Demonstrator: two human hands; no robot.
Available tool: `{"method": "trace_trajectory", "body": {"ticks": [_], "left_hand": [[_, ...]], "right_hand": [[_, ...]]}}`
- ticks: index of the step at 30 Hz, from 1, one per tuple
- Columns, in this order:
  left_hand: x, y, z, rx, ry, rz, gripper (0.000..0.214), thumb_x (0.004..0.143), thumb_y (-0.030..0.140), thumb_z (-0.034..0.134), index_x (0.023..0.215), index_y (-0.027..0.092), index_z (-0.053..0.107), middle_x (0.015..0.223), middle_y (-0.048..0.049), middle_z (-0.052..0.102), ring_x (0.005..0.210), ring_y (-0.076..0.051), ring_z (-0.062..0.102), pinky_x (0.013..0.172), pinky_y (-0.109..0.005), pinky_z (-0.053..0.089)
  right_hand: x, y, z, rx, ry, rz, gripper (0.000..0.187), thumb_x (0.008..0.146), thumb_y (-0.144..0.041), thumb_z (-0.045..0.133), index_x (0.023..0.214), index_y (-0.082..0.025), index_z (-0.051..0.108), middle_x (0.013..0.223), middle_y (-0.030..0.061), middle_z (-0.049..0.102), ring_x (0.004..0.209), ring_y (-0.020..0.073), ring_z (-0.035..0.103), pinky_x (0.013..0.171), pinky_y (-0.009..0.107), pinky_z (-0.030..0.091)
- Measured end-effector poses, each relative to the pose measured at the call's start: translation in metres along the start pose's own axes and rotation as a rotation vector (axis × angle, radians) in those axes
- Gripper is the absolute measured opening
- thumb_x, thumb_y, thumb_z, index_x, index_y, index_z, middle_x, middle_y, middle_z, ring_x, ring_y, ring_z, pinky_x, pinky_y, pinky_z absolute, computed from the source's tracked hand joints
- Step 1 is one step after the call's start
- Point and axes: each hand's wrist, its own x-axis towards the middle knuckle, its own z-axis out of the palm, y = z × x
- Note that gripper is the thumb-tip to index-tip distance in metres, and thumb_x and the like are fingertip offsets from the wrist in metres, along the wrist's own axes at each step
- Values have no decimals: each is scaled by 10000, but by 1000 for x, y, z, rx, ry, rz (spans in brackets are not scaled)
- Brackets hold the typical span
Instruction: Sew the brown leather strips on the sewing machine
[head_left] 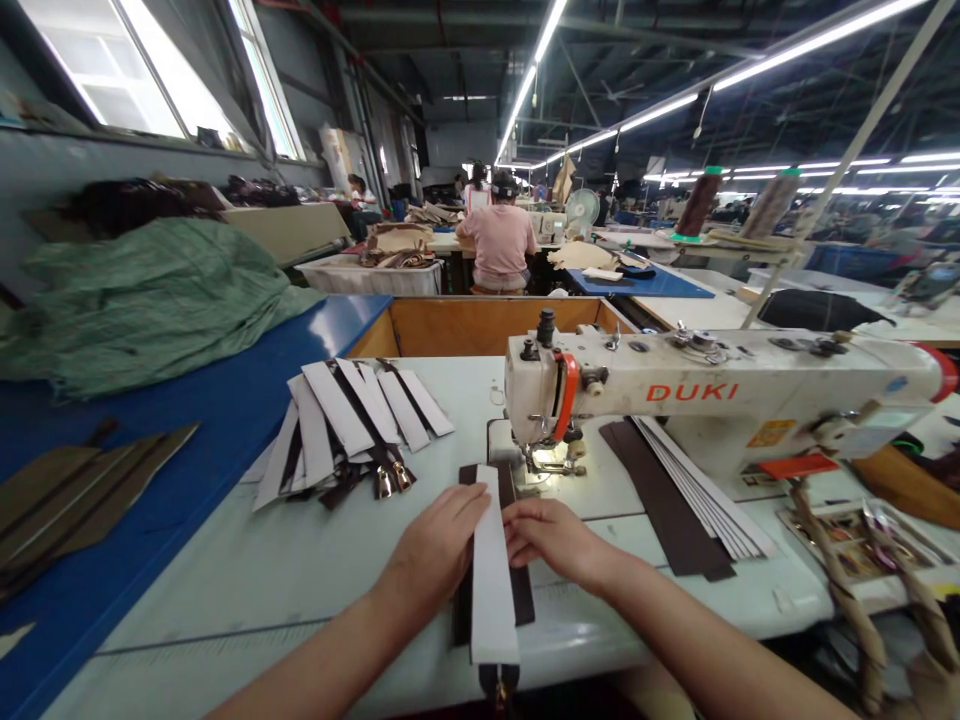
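Both open hands (495, 540) rest on a white strip (493, 570), their edges covering parts of the dark strip (521, 597) beneath; glare blurs the sewing machine's (720, 385) presser foot (551, 465).

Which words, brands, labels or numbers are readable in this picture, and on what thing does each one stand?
"DUKI": orange letters on the arm of the sewing machine.
Yellow sticker on the machine: too small to read.
Red tag on the machine: any text on it is too blurred to read.
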Motion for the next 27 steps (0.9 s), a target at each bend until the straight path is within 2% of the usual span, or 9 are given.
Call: {"method": "trace_trajectory", "body": {"ticks": [3, 8, 10, 13, 15, 18, 23, 25, 27], "left_hand": [[5, -4, 4, 19, -4, 8, 262, 878, 75, 370, 979, 102, 611, 1032, -145, 687, 1028, -222, 632, 928, -391, 511], [2, -5, 14, 27, -34, -31, 282, 855, 62, 349, 928, 130, 613, 1021, -110, 699, 1016, -189, 642, 914, -344, 518], [-1, -6, 18, 26, -42, -54, 307, 849, 54, 337, 968, 135, 609, 1057, -100, 694, 1029, -177, 639, 914, -332, 517], [-4, -7, 21, 23, -55, -78, 355, 839, 36, 318, 1024, 141, 602, 1099, -89, 686, 1050, -165, 631, 924, -321, 510], [-5, -8, 22, 19, -64, -86, 373, 832, 33, 314, 1041, 145, 601, 1118, -85, 681, 1060, -163, 627, 929, -320, 507], [-5, -8, 22, 16, -73, -93, 378, 827, 43, 316, 1052, 140, 604, 1120, -90, 681, 1056, -171, 631, 921, -319, 513], [-5, -9, 20, 14, -86, -111, 386, 821, 61, 334, 1086, 163, 596, 1152, -63, 673, 1071, -164, 624, 931, -306, 504], [-6, -9, 20, 15, -89, -114, 384, 823, 69, 343, 1096, 166, 595, 1160, -60, 670, 1078, -162, 621, 938, -298, 498], [-6, -9, 21, 20, -91, -115, 381, 824, 71, 343, 1093, 159, 599, 1156, -68, 672, 1075, -164, 623, 938, -294, 497]], "right_hand": [[-9, -2, 4, -117, -29, -112, 259, 701, -19, 445, 796, -146, 650, 733, 0, 629, 678, 115, 625, 672, 241, 494], [-35, -9, 1, -333, -22, -302, 425, 610, 46, 467, 911, -158, 686, 934, 40, 643, 875, 160, 613, 833, 296, 481], [-50, -11, -6, -536, -53, -415, 415, 662, 3, 553, 1021, -161, 683, 1099, 80, 630, 1065, 205, 561, 972, 342, 417], [-67, -8, -20, -998, -108, -607, 433, 808, -266, 664, 1214, -133, 598, 1305, 133, 548, 1250, 250, 444, 1085, 375, 315], [-69, -2, -28, -1237, -108, -714, 461, 887, -401, 594, 1242, -110, 570, 1311, 140, 552, 1249, 248, 454, 1088, 363, 317], [-62, 6, -33, -1463, -101, -909, 410, 980, -395, 434, 1224, -96, 573, 1267, 115, 595, 1194, 222, 504, 1061, 342, 352], [-52, 9, -29, -1521, -48, -1188, 320, 992, -283, 420, 1180, -85, 588, 1205, 89, 635, 1127, 200, 534, 1007, 319, 394], [-51, 7, -27, -1519, -27, -1213, 296, 988, -221, 407, 1180, -81, 584, 1185, 91, 643, 1113, 202, 537, 979, 322, 413], [-47, 4, -23, -1553, -43, -1165, 293, 992, -201, 382, 1171, -94, 589, 1185, 94, 640, 1107, 205, 538, 957, 334, 427]]}}
